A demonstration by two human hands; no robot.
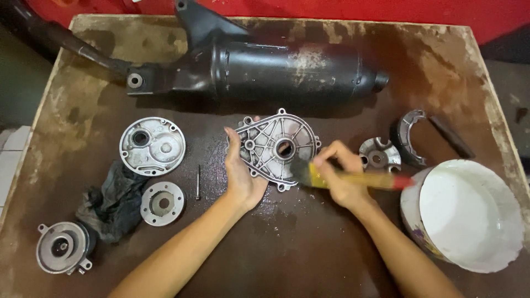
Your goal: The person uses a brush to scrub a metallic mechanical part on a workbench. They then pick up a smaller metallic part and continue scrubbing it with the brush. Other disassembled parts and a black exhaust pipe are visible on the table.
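At the centre of the frame, on the wet brown counter (309, 248), lies a ribbed aluminium cover (277, 148). The left hand (241, 174) grips its left edge, fingers curled over the rim. The right hand (338, 175) is closed around a yellow paintbrush (353, 179), bristles touching the cover's lower right. The casting looks stiff, fairly heavy and probably slick with fluid; its rim and bolt ears seem the surest hold. A white bucket (469, 215) stands at lower right, a black muffler (287, 69) above.
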